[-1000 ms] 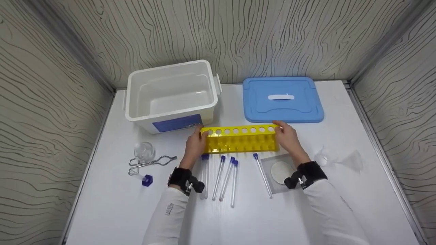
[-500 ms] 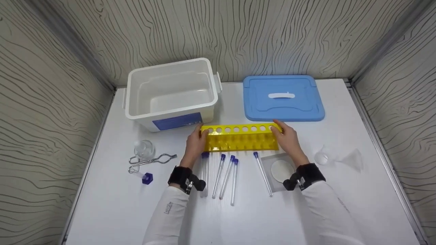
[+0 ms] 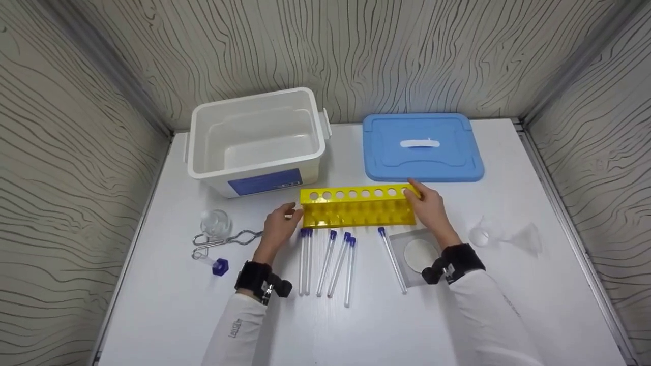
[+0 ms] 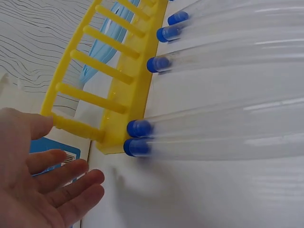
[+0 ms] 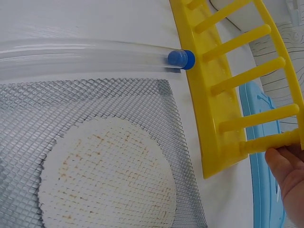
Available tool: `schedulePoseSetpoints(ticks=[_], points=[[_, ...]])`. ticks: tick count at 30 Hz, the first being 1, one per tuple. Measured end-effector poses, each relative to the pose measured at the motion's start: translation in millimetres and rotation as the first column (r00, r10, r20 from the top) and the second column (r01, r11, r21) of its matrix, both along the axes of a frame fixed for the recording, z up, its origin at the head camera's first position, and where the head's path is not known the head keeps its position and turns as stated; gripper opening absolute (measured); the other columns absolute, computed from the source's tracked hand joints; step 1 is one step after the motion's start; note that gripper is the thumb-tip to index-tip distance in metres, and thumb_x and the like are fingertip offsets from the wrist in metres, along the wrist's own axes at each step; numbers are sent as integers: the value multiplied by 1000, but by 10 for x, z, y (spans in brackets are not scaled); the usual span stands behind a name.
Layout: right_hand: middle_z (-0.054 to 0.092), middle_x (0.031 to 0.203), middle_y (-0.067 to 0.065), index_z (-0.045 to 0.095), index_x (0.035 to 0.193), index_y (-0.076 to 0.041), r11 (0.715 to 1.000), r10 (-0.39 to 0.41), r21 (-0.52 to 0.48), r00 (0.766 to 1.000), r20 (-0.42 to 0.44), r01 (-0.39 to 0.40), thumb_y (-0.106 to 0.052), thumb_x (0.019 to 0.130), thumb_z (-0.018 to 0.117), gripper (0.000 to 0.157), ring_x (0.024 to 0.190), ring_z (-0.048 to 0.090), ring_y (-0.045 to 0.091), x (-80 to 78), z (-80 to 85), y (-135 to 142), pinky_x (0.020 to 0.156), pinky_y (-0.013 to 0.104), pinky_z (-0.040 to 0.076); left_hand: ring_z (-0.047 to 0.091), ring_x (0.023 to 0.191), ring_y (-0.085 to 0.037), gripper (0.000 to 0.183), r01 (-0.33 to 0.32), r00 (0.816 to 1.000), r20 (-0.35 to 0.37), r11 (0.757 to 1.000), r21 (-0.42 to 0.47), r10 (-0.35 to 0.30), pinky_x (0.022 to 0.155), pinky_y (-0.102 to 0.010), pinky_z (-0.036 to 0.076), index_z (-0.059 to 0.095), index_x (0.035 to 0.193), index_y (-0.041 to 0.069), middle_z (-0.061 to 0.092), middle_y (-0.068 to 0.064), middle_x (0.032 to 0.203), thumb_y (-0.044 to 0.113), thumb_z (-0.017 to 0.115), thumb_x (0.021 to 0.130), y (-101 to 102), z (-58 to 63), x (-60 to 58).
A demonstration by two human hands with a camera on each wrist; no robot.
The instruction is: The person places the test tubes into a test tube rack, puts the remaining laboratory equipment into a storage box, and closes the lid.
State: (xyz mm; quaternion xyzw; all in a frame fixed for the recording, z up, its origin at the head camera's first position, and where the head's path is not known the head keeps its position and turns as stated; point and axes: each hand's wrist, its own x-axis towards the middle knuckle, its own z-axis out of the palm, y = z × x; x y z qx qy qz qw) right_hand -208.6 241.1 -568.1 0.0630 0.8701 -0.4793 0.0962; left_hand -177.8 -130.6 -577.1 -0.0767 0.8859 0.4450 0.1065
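Note:
A yellow test tube rack [image 3: 358,214] stands on the table with a row of round holes along its top. My right hand [image 3: 430,209] grips its right end; in the right wrist view the fingers [image 5: 281,166] are at the end post. Beside the left end is my left hand [image 3: 278,229], its fingers spread and relaxed. In the left wrist view the thumb [image 4: 40,126] is close to the end post; whether it touches cannot be told. Several clear test tubes [image 3: 325,269] with blue caps lie in front of the rack. Another test tube [image 3: 392,262] lies nearer my right hand.
Behind stand a white bin [image 3: 213,183] and a blue lid [image 3: 419,165]. At left lie a glass flask [image 3: 215,223], metal tongs [image 3: 239,238] and a clear piece with a purple hexagonal base [image 3: 219,267]. Wire gauze [image 3: 421,255] and a clear funnel [image 3: 526,239] lie at right.
My left hand has let go of the rack's left end and moved a little left and toward me. My right hand keeps its grip; the rack stays almost in place.

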Motion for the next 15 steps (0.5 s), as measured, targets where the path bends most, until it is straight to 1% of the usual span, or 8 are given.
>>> schedulePoseSetpoints(ticks=[4,7,10,12,15], points=[[33,162,13,36,154,-13,1000,1,1,1000,1,-1,-35,105,48,56,151,29,33,2,5,0,122,47,32,68,107,-31,52,61,998,29,994,-86,-58,92,-44,56,59,136,4,70,-18,120,36,60,96,-43,-5,76],[32,162,14,35,154,-13,1000,7,-1,1000,2,-7,-36,104,48,56,152,28,34,1,-1,3,122,47,31,69,101,-30,50,93,995,48,986,-137,-87,86,-42,58,61,133,2,72,-18,115,34,63,94,-53,-14,132],[33,162,13,36,154,-13,1000,10,-2,1000,-4,-10,-36,104,49,57,151,29,33,3,-8,12,122,47,32,70,89,-25,50,103,994,45,981,-166,-97,77,-37,58,63,130,2,74,-16,107,34,67,91,-52,-27,180],[33,161,13,36,154,-13,1000,12,-5,1000,-6,-12,-36,104,49,57,151,29,33,4,-11,17,121,47,33,68,81,-21,50,101,995,40,979,-177,-95,71,-33,56,65,127,2,75,-14,102,34,69,89,-45,-37,210],[34,161,13,36,154,-13,1000,14,-12,1000,-7,-15,-36,104,49,57,151,30,33,2,-11,18,121,47,33,67,75,-18,48,102,995,26,972,-210,-98,66,-30,54,68,123,2,76,-12,96,34,71,87,-31,-68,247]])
